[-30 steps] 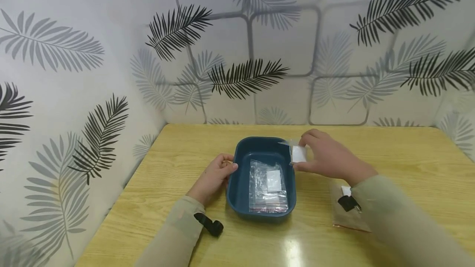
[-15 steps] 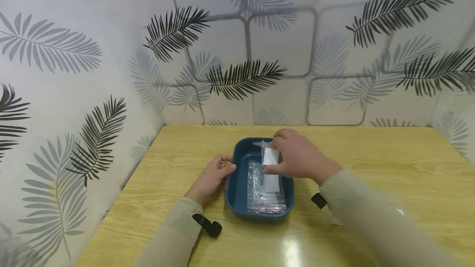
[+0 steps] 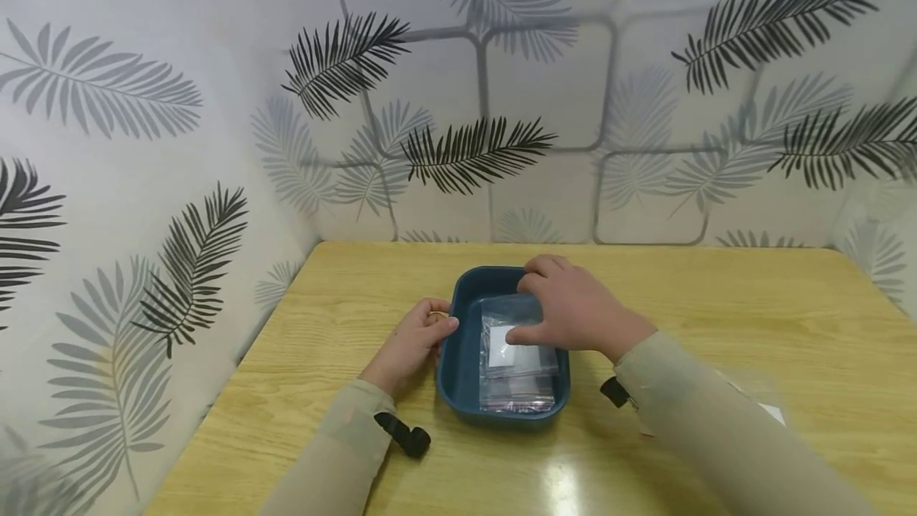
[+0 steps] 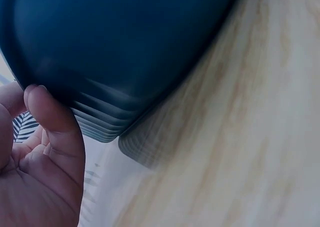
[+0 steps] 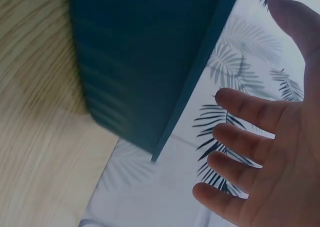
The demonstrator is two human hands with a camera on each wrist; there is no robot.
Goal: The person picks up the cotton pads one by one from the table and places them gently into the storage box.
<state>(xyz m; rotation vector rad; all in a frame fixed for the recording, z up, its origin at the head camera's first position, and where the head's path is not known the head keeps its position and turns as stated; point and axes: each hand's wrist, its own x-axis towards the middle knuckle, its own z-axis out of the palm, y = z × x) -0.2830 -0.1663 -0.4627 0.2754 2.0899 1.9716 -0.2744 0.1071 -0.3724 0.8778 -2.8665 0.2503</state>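
Note:
A dark blue tray (image 3: pixel 466 400) stands on the table, with several clear zip bags (image 3: pixel 517 390) lying in it, one on top showing a white card (image 3: pixel 501 347). At the tray's left side, my left hand (image 3: pixel 410 341) grips the rim between thumb and fingers; the left wrist view shows this hand (image 4: pixel 47 157) at the tray wall (image 4: pixel 125 47). Over the tray's right side is my right hand (image 3: pixel 576 305), fingers spread apart. In the right wrist view that hand (image 5: pixel 280 137) holds nothing, beside the tray's outer wall (image 5: pixel 135 62).
Partly hidden under my right forearm, another clear bag with a white card (image 3: pixel 772 412) lies on the wooden table (image 3: pixel 344 293). A leaf-patterned wall (image 3: pixel 530 94) rises behind the table and along its left.
My right hand moved left from the tray's right edge to over the tray and let go of the small bag with a white card, which now lies on the other bags. My left hand stayed.

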